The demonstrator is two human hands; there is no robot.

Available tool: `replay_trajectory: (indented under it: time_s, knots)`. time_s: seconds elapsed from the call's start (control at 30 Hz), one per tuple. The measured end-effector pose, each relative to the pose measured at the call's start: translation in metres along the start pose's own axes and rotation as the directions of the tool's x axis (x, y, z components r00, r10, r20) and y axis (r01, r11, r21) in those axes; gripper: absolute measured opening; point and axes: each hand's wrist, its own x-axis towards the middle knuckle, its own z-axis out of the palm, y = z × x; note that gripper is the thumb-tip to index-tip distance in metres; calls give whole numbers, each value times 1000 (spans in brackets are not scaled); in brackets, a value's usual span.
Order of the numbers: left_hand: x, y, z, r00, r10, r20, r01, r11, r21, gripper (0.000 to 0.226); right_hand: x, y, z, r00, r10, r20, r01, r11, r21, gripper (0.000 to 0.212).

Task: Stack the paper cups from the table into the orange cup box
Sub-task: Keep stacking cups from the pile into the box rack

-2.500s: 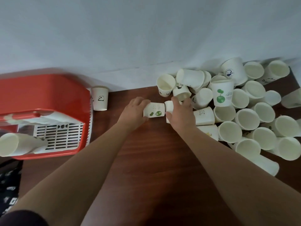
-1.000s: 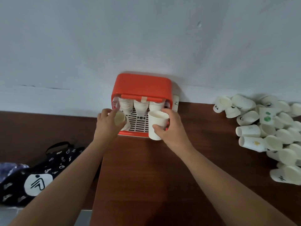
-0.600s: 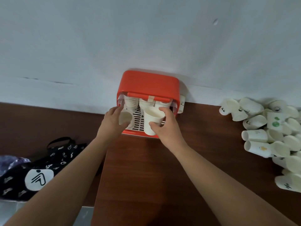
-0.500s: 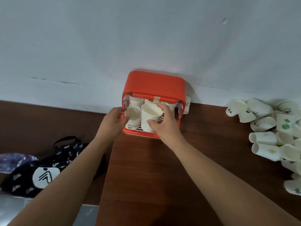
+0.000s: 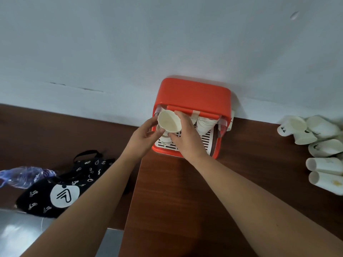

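Soft, even, dimmish light; faint shadows; wide-angle bending at edges; slight overall blur.

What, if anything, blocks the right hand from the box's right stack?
Likely yes: the box front is open and the right stack sits uncovered beside the right hand, though that hand grips a cup.

Single head-worn wide-angle view, down and forward, close over table point(image 5: 185, 201) toward wall point(image 5: 167, 43).
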Motion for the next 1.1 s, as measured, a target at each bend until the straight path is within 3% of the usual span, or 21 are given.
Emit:
replay_trajectory:
  time_s: [0.37,0.57,0.73,0.9,1.1]
  knots:
    - [4,-20,5,1000,7,-24,-8,999,-51,49,-8,17,22,979,-204,7,198,944,-264,62]
    - [15,-36,2,999,-12,-34,15,995,100,43,0,26,34,999,36,12,-34,995,-91,71]
    - [19,-36,8,999,-44,-30,46,998,47,46,10,28,33,976,175,130,-181,983,36,75]
    - [16,-45,2,998,-53,-28,55,996,66,50,10,37,34,957,204,207,-212,977,21,72]
    - [14,-45,2,998,-59,-15,61,986,155,48,5,33,36,967,195,166,-200,980,13,72]
